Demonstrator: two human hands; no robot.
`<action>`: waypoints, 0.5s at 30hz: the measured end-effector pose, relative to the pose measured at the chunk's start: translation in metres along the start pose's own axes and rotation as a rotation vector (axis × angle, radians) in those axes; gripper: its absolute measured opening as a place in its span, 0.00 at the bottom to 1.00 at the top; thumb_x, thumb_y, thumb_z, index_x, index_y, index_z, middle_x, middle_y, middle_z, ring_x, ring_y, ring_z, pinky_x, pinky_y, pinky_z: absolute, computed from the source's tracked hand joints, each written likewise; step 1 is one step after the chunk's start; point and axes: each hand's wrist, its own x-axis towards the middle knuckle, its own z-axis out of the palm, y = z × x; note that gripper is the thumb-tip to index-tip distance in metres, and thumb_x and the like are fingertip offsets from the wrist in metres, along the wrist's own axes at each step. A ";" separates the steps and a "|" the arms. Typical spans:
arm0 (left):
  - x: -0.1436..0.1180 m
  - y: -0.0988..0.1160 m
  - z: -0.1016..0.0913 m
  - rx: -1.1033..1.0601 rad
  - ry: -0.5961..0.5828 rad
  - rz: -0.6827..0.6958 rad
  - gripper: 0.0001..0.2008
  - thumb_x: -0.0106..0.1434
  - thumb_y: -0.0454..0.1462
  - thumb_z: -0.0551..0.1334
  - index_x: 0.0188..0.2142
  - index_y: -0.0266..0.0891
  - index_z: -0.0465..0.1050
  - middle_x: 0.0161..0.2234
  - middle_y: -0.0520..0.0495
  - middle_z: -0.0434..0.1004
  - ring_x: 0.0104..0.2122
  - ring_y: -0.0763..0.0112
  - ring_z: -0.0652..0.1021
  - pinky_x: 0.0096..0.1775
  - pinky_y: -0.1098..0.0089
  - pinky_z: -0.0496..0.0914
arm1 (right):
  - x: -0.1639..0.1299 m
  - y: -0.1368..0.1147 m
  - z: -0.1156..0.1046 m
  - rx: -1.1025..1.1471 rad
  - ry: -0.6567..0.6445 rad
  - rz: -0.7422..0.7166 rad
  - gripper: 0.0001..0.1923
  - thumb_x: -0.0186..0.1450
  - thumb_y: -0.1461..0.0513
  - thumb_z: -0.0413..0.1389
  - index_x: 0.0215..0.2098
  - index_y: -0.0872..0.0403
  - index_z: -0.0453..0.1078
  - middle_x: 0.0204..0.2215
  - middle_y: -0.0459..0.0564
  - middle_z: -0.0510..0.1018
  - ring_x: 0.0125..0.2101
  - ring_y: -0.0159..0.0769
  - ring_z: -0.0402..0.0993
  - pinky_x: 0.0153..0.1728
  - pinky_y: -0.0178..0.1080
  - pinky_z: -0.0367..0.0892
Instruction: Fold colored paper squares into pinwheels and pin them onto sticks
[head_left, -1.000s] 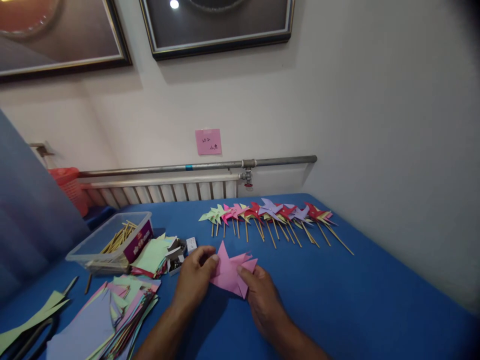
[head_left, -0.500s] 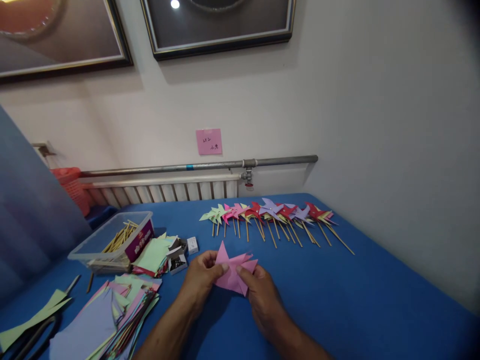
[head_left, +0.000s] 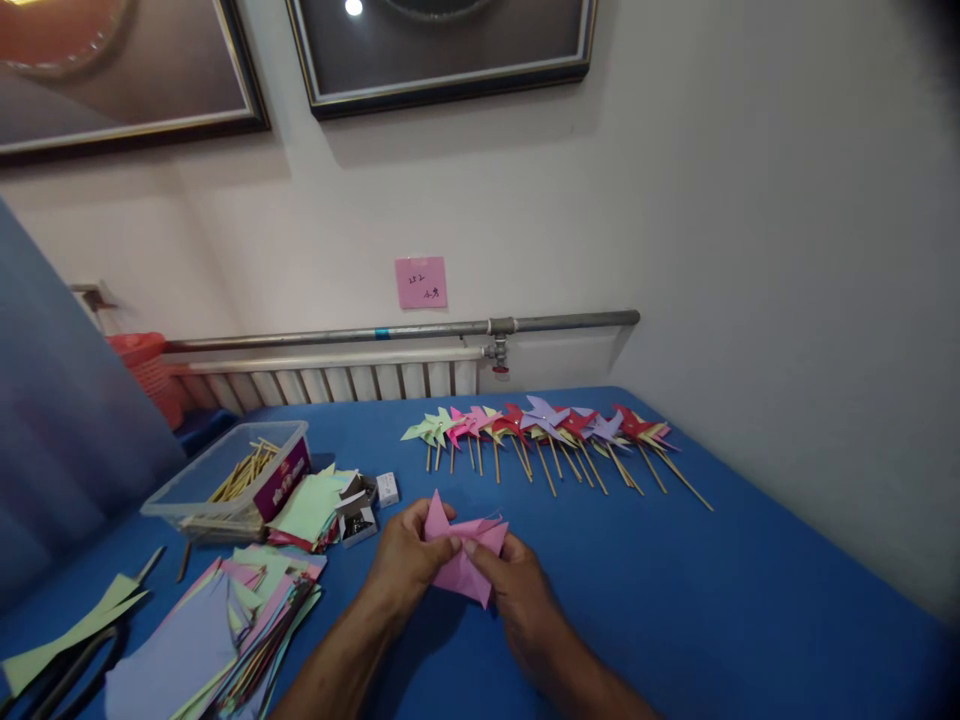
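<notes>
A pink paper pinwheel (head_left: pixel 466 575) with folded, pointed blades is held between both hands above the blue table (head_left: pixel 637 600). My left hand (head_left: pixel 411 553) is closed on its left side, thumb pressing near the centre. From the right, my right hand (head_left: pixel 517 585) pinches it, that thumb close to the other one. The fingers behind the paper are hidden. Beyond the hands lies a row of pinwheels on sticks (head_left: pixel 547 420), in green, pink, red and purple. To the left stands a small open box of dark fasteners (head_left: pixel 358 522), beside a small white box (head_left: pixel 387 489).
A clear plastic tub (head_left: pixel 176 508) holds thin sticks (head_left: pixel 247 470). Near it are stacked coloured papers (head_left: pixel 315 508) and a larger cut-paper pile (head_left: pixel 180 640). Scissors (head_left: pixel 86 680) lie at the lower left under green paper strips (head_left: pixel 79 630). A pipe (head_left: pixel 322 340) runs along the wall behind.
Both thumbs have drawn closer together at the pinwheel's centre. The pink paper has tilted and shifted slightly left and down. The view has moved a little.
</notes>
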 end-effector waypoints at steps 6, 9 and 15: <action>-0.001 0.003 -0.006 0.014 -0.064 0.002 0.20 0.43 0.37 0.76 0.37 0.39 0.78 0.24 0.57 0.75 0.22 0.74 0.70 0.27 0.73 0.62 | 0.010 -0.036 -0.013 -0.172 0.104 -0.157 0.24 0.60 0.47 0.70 0.48 0.50 0.79 0.43 0.54 0.86 0.46 0.49 0.84 0.50 0.47 0.77; -0.005 0.006 -0.007 0.076 -0.131 0.020 0.16 0.46 0.36 0.75 0.36 0.40 0.78 0.23 0.58 0.72 0.22 0.74 0.68 0.27 0.73 0.60 | 0.007 -0.055 -0.015 -0.534 -0.004 -0.281 0.20 0.63 0.55 0.65 0.54 0.49 0.78 0.51 0.55 0.86 0.53 0.50 0.81 0.58 0.52 0.72; -0.015 0.012 -0.004 0.152 -0.267 0.139 0.12 0.51 0.32 0.69 0.37 0.41 0.82 0.30 0.54 0.77 0.27 0.71 0.71 0.31 0.74 0.64 | -0.009 -0.066 -0.009 -1.023 -0.182 -0.462 0.27 0.60 0.70 0.61 0.58 0.49 0.77 0.51 0.53 0.86 0.55 0.49 0.78 0.63 0.53 0.65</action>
